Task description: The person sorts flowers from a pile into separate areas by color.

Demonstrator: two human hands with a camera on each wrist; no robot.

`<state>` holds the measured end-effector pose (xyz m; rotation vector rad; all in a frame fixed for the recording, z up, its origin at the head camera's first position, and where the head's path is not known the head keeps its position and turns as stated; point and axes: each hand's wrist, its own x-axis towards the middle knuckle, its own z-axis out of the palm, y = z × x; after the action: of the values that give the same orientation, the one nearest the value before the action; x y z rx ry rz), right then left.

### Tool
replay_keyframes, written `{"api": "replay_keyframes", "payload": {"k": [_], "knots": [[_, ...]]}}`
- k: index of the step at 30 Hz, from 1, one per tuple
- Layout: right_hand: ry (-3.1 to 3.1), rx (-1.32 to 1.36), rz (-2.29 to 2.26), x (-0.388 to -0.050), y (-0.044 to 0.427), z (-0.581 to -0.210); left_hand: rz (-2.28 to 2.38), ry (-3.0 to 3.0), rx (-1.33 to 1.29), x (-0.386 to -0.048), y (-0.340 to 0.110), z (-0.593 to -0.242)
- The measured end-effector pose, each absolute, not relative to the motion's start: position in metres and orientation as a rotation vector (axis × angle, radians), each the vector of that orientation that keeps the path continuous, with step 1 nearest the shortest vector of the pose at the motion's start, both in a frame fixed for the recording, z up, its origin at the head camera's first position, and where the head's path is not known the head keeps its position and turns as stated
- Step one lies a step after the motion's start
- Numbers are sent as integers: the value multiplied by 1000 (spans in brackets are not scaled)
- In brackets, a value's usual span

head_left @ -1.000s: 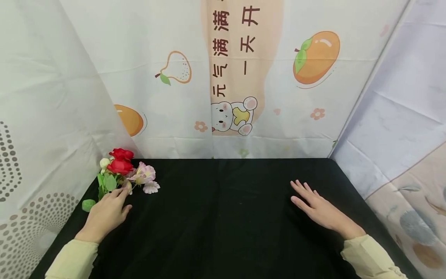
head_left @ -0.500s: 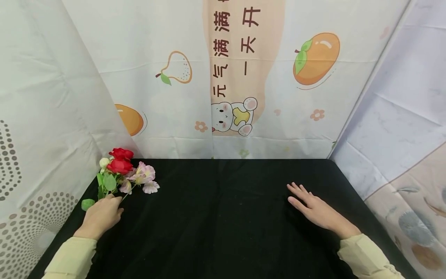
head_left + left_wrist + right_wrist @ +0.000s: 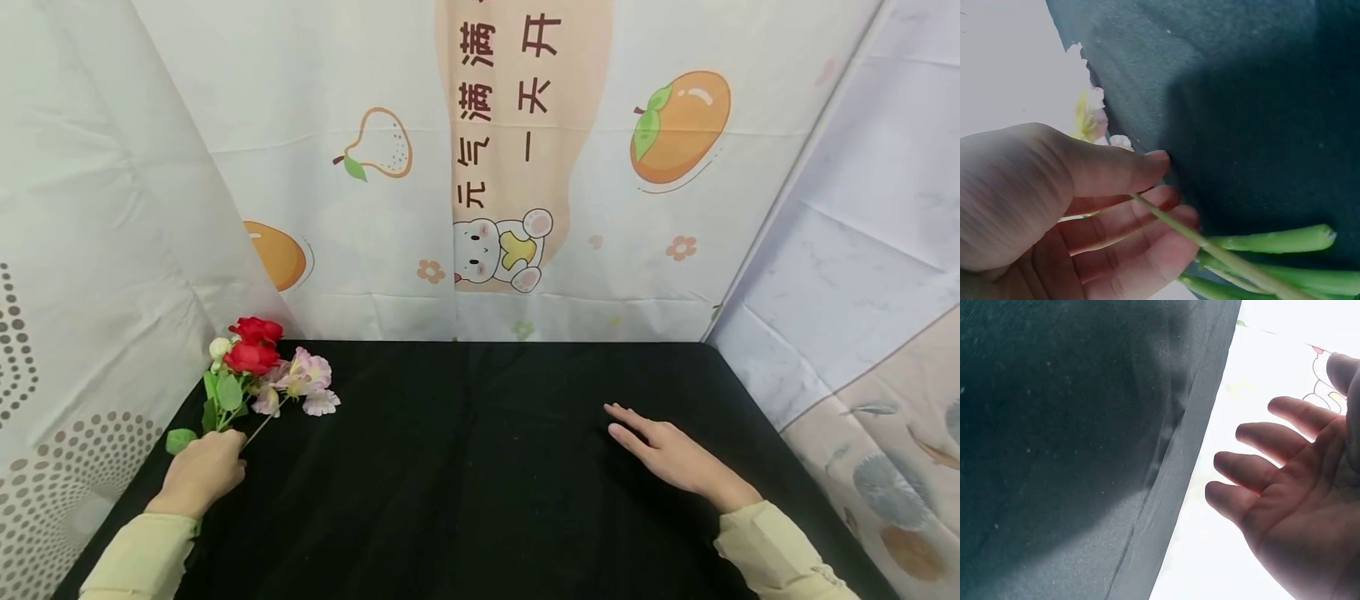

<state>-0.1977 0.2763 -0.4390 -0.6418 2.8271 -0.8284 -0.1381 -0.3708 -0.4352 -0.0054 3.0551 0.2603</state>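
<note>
At the left side of the black-covered table lies a bunch of flowers. It has red roses [image 3: 252, 357], a white bud [image 3: 220, 347], green leaves [image 3: 228, 392] and a pale pink flower [image 3: 306, 375]. My left hand [image 3: 197, 477] is at the lower end of the bunch. In the left wrist view its thumb and curled fingers pinch a thin stem [image 3: 1166, 214], which runs up toward the pink flower. Thicker green stems [image 3: 1285, 240] lie beside that hand. My right hand [image 3: 671, 454], fingers extended, is over the right half of the table and holds nothing.
The black cloth [image 3: 480, 467] covers the table. A white printed curtain [image 3: 315, 208] hangs along its far edge. Patterned white fabric [image 3: 97, 250] rises close beside the flowers at left, and more fabric [image 3: 862, 333] stands along the right side.
My left hand has slid back toward me along the stems, and its fingers have come together round the thin stem. The right hand has drifted a little left and nearer.
</note>
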Motion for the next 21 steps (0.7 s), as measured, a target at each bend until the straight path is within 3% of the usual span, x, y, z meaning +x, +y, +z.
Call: {"api": "replay_keyframes", "payload": {"k": [11,21], "knots": [[2861,-684,-847,-197,275,-441,246,3001,-75,-131,-378,-423],[2858,-685,-868,-197,275,-444,373,3032,45,-136,-402,-442]]}}
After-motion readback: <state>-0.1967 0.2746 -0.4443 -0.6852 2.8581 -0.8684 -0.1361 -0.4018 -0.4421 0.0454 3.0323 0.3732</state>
